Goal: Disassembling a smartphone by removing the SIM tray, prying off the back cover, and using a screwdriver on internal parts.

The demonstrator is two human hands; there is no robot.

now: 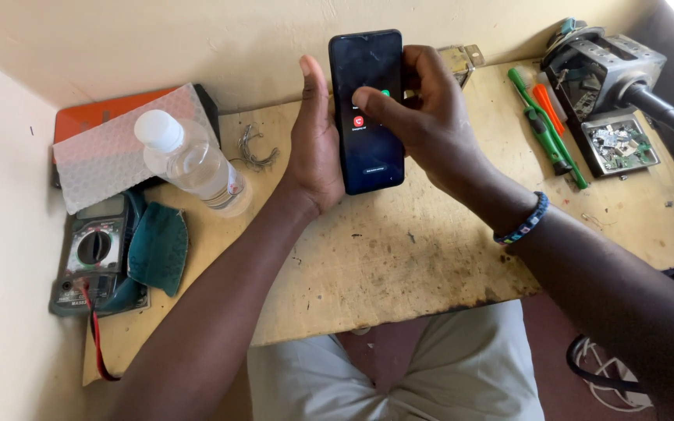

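A black smartphone (370, 148) with a dark lit screen is held upright above the wooden bench (399, 257). My left hand (313, 148) grips its left edge, thumb up along the side. My right hand (419, 117) wraps the right edge, and its thumb presses the screen near small red and green icons. A beaded bracelet sits on my right wrist.
A clear plastic bottle (193, 160) lies at the left by an orange box (111, 113) and a multimeter (95, 253) with a green cloth (157, 245). Green and orange screwdrivers (548, 129), a metal device and a tray of parts (618, 140) lie at the right.
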